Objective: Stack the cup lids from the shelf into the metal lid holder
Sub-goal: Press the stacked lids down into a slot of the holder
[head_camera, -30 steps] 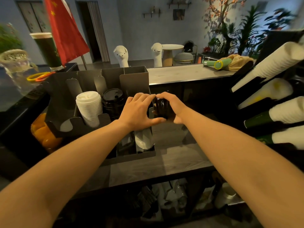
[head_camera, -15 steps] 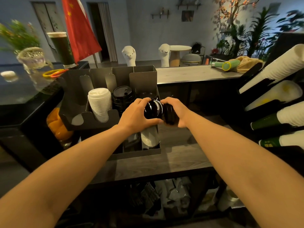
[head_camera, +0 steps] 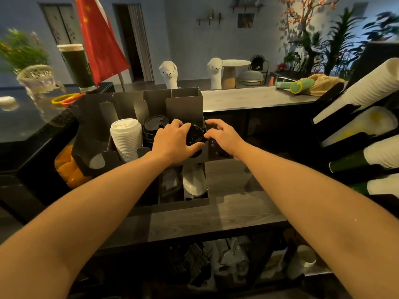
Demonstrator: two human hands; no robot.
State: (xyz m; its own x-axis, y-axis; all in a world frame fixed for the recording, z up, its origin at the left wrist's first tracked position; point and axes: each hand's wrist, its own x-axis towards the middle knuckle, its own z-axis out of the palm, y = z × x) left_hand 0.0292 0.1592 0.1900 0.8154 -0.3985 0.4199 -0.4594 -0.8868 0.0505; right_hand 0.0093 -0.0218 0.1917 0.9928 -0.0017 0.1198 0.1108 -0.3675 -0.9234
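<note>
My left hand (head_camera: 172,141) grips round black plastic lids (head_camera: 195,134) at the grey metal holder (head_camera: 183,100); my right hand (head_camera: 222,137) is open beside them.

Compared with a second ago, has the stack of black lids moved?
Yes. The black lids have shifted left, from outside the right wall of the metal holder to over its rightmost slot, held by the left hand.
</note>
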